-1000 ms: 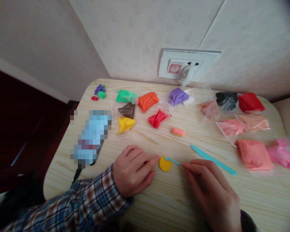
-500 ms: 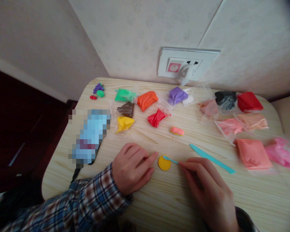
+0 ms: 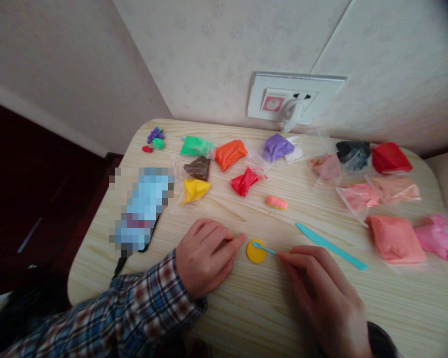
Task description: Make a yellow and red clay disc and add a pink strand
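Observation:
On the table lies a flat, round disc of yellow clay (image 3: 256,252). My right hand (image 3: 324,293) pinches a thin light-blue modelling tool (image 3: 266,247), whose small rounded tip rests on the upper part of the disc. Just left of the disc is my left hand (image 3: 207,258), holding nothing visible; its index finger stretches out towards the disc's edge, the other fingers partly curled. A flat turquoise clay knife (image 3: 330,246) lies beyond my right hand. Behind the disc sits a small pink-and-yellow clay piece (image 3: 277,202), with tiny crumbs near it.
Bags of clay lie across the back, among them yellow (image 3: 195,190), red (image 3: 246,181), orange (image 3: 230,154) and purple (image 3: 278,147). More bags, such as a salmon one (image 3: 397,239), lie at right. A blurred-out phone (image 3: 145,206) and clay fruit (image 3: 156,135) are at left. A wall socket (image 3: 296,99) holds a plug.
The whole view has shifted slightly. The tool's tip stays on the upper part of the yellow disc, and my left thumb appears drawn closer to the index finger.

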Action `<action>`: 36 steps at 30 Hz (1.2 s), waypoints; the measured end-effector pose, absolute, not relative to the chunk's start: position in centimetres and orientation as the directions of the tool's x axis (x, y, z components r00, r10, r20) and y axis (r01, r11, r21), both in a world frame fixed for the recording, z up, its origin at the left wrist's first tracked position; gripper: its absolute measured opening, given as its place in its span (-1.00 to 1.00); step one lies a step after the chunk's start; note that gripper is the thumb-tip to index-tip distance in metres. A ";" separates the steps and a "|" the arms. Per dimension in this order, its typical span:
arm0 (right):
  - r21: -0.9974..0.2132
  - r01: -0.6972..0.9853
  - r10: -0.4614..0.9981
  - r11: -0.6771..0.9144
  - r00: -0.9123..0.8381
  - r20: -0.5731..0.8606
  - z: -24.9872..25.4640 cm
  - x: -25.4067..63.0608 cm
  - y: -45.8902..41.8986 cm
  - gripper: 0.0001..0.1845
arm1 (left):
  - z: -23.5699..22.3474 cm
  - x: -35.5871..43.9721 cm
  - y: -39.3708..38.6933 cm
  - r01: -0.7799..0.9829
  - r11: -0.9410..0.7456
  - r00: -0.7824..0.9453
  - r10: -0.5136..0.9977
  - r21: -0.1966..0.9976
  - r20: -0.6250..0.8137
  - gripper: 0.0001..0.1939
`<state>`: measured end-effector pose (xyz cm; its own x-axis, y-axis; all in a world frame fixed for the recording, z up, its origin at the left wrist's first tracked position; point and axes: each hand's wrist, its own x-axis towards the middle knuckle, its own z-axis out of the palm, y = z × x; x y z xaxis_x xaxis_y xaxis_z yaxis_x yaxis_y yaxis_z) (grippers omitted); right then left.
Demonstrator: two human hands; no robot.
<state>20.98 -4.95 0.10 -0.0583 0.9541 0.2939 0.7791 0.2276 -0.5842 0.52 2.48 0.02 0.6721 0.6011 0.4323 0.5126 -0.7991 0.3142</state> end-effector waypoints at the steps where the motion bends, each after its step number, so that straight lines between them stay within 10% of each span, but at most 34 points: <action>1: -0.583 0.778 0.951 0.235 -0.060 0.303 0.1 21.0 -5.0 -0.88 | 0.0 0.5 2.5 0.513 -0.797 0.669 0.604 0.319 0.433 -0.73; 36: -0.592 0.759 0.952 0.272 -0.124 0.280 0.2 20.9 -5.0 -0.85 | -0.2 0.4 2.7 0.486 -0.797 0.672 0.603 0.357 0.430 -0.70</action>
<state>20.90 -5.04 0.18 -0.1235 0.9521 0.2797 0.7587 0.2723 -0.5918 0.39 2.66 -0.18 0.6723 0.6026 0.4299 0.4865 -0.7974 0.3571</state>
